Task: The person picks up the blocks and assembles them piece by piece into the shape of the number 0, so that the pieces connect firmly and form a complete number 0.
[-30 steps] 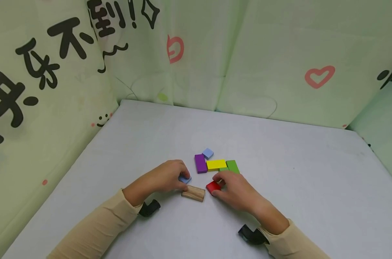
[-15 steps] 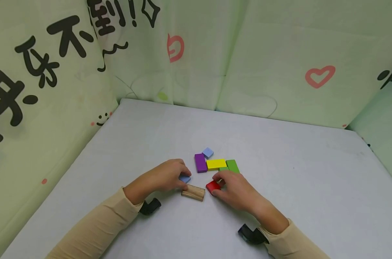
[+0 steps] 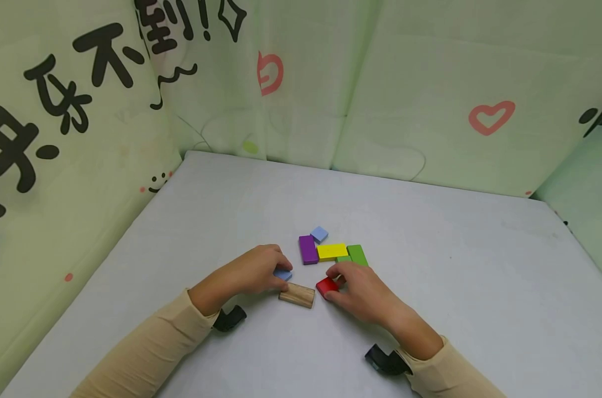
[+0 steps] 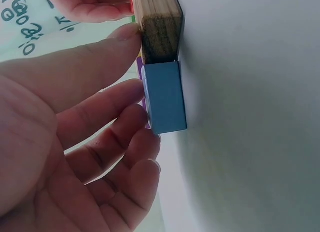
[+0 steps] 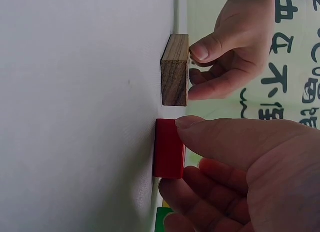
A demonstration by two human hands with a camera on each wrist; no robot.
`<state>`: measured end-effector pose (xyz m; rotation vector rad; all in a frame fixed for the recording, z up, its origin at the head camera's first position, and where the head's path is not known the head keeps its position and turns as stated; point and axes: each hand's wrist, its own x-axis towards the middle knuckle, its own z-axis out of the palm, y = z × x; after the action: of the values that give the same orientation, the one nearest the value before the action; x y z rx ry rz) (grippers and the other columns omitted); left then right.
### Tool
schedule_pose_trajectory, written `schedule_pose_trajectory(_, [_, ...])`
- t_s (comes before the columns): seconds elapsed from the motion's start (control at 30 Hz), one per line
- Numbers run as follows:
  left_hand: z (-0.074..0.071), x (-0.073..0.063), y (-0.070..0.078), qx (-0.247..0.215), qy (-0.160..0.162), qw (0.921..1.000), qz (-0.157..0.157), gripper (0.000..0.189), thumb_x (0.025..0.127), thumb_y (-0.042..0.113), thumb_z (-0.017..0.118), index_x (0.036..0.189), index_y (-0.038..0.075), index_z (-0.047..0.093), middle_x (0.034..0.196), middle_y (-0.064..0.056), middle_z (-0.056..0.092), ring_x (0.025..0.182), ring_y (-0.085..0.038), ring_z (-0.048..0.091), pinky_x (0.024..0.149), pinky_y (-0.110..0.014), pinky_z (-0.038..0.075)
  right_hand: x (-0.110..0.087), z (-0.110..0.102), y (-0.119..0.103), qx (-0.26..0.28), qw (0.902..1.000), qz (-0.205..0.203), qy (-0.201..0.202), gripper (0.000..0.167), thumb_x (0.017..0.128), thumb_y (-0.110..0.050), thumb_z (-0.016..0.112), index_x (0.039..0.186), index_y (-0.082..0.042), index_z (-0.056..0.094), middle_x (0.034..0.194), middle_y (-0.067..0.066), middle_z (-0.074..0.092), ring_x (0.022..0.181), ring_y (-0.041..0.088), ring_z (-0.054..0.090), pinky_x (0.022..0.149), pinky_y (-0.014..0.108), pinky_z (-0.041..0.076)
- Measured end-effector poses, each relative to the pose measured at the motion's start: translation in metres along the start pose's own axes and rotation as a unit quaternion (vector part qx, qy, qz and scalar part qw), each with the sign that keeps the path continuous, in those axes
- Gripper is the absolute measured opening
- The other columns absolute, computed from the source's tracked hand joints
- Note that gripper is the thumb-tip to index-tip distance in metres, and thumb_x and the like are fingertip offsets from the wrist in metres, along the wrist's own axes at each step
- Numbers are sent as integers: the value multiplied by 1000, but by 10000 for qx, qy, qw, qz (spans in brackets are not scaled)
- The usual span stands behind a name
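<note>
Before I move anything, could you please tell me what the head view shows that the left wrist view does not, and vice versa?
Only the head view: the far blue block and the heart.
Only the left wrist view: the palm side of the left hand.
Both: that hand, the right hand, the wooden block, the near blue block and the purple block, a mere sliver in the wrist view.
</note>
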<state>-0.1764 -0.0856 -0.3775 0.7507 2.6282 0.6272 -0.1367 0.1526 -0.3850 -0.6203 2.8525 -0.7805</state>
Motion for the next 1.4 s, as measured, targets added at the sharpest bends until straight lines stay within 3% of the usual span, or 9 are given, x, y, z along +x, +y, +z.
schedule_pose_trajectory(0.8, [0, -2, 4, 41, 25, 9999, -165, 35, 87, 18, 81, 118, 5, 73, 108, -4, 64, 98, -19, 59, 88, -31, 53, -1, 6, -7, 106, 9999, 71, -57, 29, 86, -14, 79, 110, -5, 66, 99, 0, 64, 90, 15, 62, 81, 34, 54])
schedule_pose_trajectory(1.13, [-1, -2, 5, 67, 27, 9999, -156, 35, 87, 18, 81, 118, 5, 73, 107, -4, 64, 96, -18, 59, 87, -31, 53, -5, 10, -15, -37, 9998, 139, 130, 51, 79, -29, 86, 115, -1, 65, 99, 2, 62, 87, 16, 56, 78, 34, 52])
schedule_pose_trajectory(1.4, [-1, -2, 3, 27, 0, 9999, -114, 35, 87, 19, 81, 118, 5, 73, 106, -3, 64, 96, -18, 58, 88, -32, 52, -4, 15, -23, -239, 9988, 413, 136, 63, 75, -34, 89, 120, 1, 62, 109, 9, 63, 94, 18, 55, 75, 30, 52])
